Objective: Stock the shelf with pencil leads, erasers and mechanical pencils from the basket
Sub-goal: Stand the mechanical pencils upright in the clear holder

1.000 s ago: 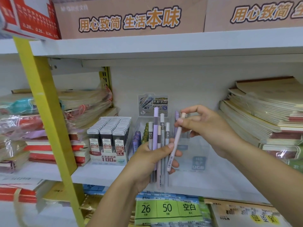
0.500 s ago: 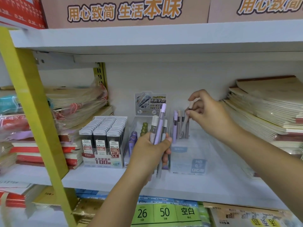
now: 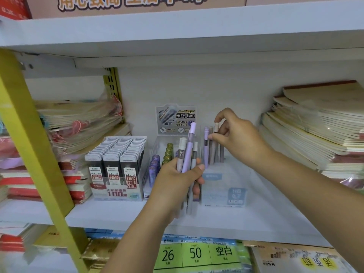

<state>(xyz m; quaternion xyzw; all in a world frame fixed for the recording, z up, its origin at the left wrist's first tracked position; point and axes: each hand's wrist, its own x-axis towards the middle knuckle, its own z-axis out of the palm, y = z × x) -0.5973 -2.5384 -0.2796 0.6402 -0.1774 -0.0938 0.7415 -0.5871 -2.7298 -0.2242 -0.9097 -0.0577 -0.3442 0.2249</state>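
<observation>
Mechanical pencils [image 3: 187, 152] stand in a bunch in the left hand [image 3: 175, 184], which is held in front of the middle shelf [image 3: 110, 213]. Its fingers and thumb are curled tight round the barrels. The caps stick up above the fist, and the lilac one is tallest.

The right hand [image 3: 242, 140] reaches over a clear plastic box [image 3: 222, 188] that sits on the shelf just right of the left hand. Its thumb and forefinger pinch the top of a beige pencil [image 3: 216, 128]. That pencil stands nearly upright at the back of the box, between a lilac pencil [image 3: 206, 148] and a grey pencil [image 3: 222, 152]. The other fingers of this hand are loosely bent.

Just left of the clear box, a second clear tray [image 3: 157, 142] holds rows of small purple lead tubes [image 3: 154, 166] and green lead tubes [image 3: 168, 152], with a printed card [image 3: 175, 119] upright at its back. Further left, touching that tray, is a display carton [image 3: 116, 192] packed with three rows of dark lead cases [image 3: 114, 152] with pale tops.

Stacks of notebooks lie at both ends of the shelf, the left stack [image 3: 78, 119] wrapped in plastic and the right stack [image 3: 315, 131] rising higher. A yellow post [image 3: 29, 144] slants across the left side. Below the shelf edge is a green label [image 3: 195, 253] printed with 26 and 50.
</observation>
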